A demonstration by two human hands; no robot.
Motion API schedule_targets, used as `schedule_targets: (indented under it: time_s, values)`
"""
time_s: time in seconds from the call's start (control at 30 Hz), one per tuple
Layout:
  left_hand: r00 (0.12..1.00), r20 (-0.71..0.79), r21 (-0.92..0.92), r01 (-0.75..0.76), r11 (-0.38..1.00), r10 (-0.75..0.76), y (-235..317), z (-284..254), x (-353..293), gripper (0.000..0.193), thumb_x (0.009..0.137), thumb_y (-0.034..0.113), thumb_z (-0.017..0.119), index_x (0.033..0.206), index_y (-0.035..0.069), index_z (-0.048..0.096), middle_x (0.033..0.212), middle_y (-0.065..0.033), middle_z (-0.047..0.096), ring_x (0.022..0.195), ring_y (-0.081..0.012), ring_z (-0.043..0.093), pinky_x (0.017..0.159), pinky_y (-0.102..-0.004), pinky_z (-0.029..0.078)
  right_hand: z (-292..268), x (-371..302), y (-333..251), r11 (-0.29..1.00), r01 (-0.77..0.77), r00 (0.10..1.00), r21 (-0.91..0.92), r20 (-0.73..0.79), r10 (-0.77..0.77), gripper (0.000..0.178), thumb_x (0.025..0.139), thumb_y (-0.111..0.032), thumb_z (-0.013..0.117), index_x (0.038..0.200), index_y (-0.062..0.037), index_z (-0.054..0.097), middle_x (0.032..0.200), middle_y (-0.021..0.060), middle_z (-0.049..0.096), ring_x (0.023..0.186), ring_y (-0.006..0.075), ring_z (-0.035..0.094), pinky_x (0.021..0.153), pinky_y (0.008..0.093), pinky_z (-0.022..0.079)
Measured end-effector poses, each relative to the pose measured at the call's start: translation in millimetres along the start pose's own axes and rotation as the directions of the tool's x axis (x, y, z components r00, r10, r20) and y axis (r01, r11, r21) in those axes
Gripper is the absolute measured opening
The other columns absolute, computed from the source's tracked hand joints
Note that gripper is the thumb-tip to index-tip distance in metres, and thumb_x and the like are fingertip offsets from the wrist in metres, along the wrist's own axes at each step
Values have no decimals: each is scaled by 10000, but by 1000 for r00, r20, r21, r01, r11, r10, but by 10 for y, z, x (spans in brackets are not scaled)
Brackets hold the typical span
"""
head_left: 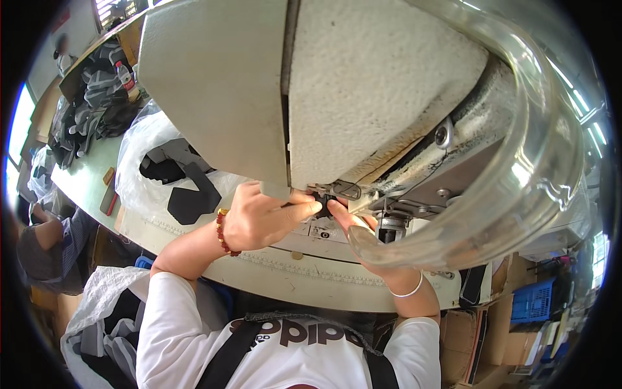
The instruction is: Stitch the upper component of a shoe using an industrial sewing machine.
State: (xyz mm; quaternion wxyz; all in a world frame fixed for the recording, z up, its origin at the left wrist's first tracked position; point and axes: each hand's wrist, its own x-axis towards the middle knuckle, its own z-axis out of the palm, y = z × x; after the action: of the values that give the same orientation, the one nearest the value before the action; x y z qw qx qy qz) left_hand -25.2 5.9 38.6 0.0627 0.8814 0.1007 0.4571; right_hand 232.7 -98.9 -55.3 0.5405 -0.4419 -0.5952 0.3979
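Note:
A large cream sewing machine (389, 84) fills the upper middle of the view, close above my hands. Under its needle area lies a small piece of black fabric (321, 203). My left hand (262, 217), a red bead bracelet at its wrist, pinches the fabric's left side between thumb and fingers. From the other side my right hand (352, 220) presses thumb and finger against the same fabric; the machine and a clear curved plastic piece (518, 214) partly cover it. The needle itself is hidden.
Left of the machine, a clear plastic bag (139, 139) holds dark fabric pieces (194, 198). A red-handled tool (111, 205) lies near the table's left edge. Dark garments are heaped at the far left. At lower right stand a blue crate (531, 302) and cardboard boxes. A person sits at left.

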Motion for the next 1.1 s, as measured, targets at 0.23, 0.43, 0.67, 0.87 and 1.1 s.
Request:
schedule_targets:
  time_s: [0.23, 0.43, 0.67, 0.87, 1.1]
  values:
    - [986, -24, -199, 159, 967, -168, -9, 23, -12, 254, 741, -40, 803, 964, 82, 810, 925, -46, 754, 781, -218, 708, 651, -350, 553, -36, 7, -122, 937, 165, 986, -308, 59, -155, 342, 1079, -124, 601, 1403, -19, 624, 1264, -3, 654, 1136, 98, 590, 966, 241, 493]
    - [986, -10, 90, -165, 982, 167, -29, 17, -16, 272, 708, -6, 797, 962, 91, 813, 949, -26, 741, 825, -201, 725, 642, -317, 557, -79, -1, -75, 678, 341, 935, -651, 158, -318, 379, 1059, -90, 606, 1428, -2, 608, 1331, 23, 655, 1206, 135, 601, 1003, 274, 502]
    - [939, -53, 171, -326, 930, 339, -139, 96, -54, 226, 744, 31, 817, 964, 84, 807, 973, -29, 742, 879, -189, 744, 679, -306, 582, -171, 15, 97, -492, 361, 811, -792, 527, -255, 428, 1036, -49, 611, 1458, 18, 590, 1408, 52, 657, 1287, 179, 613, 1047, 314, 512]
    - [912, -204, 100, -341, 935, 355, -244, 316, -133, 224, 738, 42, 840, 957, 58, 794, 968, -56, 747, 854, -206, 753, 717, -304, 585, 29, 75, -429, 402, 432, 869, -807, 254, -424, 445, 901, 44, 759, 1334, -46, 714, 1323, 85, 698, 1239, 246, 657, 1064, 363, 528]
    - [912, -155, 157, -356, 921, 379, -207, 254, -155, 247, 760, 37, 789, 1006, 28, 801, 974, -94, 755, 851, -210, 759, 654, -301, 560, 152, 222, -757, 282, 469, 811, -837, 283, -512, 439, 897, 2, 778, 1323, -96, 735, 1323, 78, 700, 1203, 257, 679, 1077, 372, 527]
